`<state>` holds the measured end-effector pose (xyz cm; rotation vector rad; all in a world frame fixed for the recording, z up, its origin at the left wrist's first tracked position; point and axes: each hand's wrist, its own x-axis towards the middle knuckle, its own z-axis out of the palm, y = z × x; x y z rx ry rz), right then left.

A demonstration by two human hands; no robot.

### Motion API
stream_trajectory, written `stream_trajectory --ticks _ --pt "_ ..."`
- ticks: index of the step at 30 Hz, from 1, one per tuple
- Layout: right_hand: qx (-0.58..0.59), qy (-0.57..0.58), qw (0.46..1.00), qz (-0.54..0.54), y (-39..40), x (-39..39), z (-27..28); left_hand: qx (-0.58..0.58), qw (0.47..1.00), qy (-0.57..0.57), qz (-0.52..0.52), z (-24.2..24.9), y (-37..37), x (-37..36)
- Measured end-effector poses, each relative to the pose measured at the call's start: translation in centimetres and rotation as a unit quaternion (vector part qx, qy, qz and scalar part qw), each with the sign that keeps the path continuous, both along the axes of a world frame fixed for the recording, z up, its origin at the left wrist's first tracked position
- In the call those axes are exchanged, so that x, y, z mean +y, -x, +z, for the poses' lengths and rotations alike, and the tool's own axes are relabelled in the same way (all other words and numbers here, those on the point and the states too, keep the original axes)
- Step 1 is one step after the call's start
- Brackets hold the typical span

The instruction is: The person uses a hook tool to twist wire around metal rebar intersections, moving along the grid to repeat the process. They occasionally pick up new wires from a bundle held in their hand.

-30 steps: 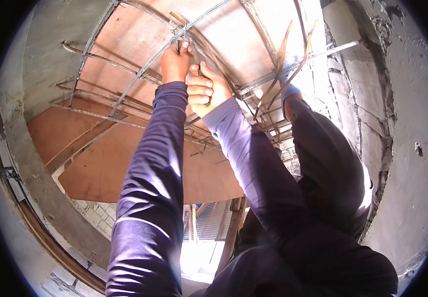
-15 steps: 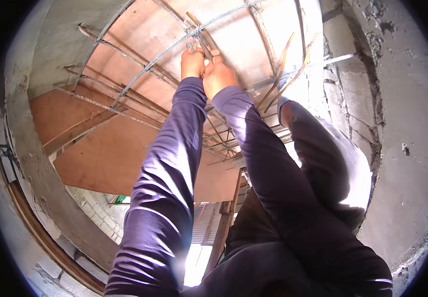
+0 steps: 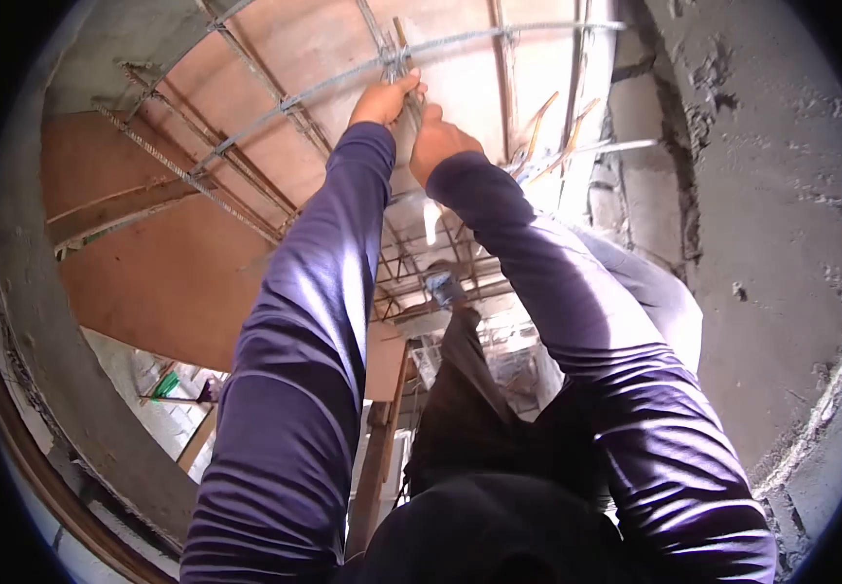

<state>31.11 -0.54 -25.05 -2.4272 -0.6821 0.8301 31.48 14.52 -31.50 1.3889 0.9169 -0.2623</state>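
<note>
Left hand (image 3: 380, 101): my fingers curled, contents hidden.
Right hand (image 3: 442, 143): curled just beside, contents unclear.
Metal bar (image 3: 455, 41): just above both.

Spreads out as broad, flat, reddish-brown sheet boarding (image 3: 460, 107), paler and sunlit towards the top. Lies under a crossing grid of slim grey steel bars (image 3: 460, 40), impossible to tell whether touching throughout. Passes at left under a ribbed grey metal rod (image 3: 148, 146) and beside a straight brown wooden beam (image 3: 124, 209).
</note>
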Motion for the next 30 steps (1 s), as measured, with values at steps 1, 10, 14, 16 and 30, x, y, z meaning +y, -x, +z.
stream_trajectory --ticks 1,10,14,16,30 --pt "-0.001 0.004 1.000 -0.012 -0.2 -0.1 0.0 0.018 1.000 -0.006 0.005 -0.1 -0.2 0.0" --pt "0.485 -0.117 0.854 -0.144 -3.5 -0.6 0.2 -0.076 0.923 -0.366 -0.086 13.7 3.4 5.1" --pt "0.430 0.025 0.901 -0.052 -5.0 0.9 0.2 -0.165 0.853 -0.474 -0.144 30.4 5.8 8.8" --pt "0.430 0.020 0.901 -0.050 -4.8 1.3 1.0 -0.168 0.815 -0.526 -0.175 37.3 8.0 10.6" --pt "0.646 -0.352 0.608 -0.299 0.1 -0.3 -1.8 -0.049 0.864 -0.500 -0.047 45.3 26.8 7.0"
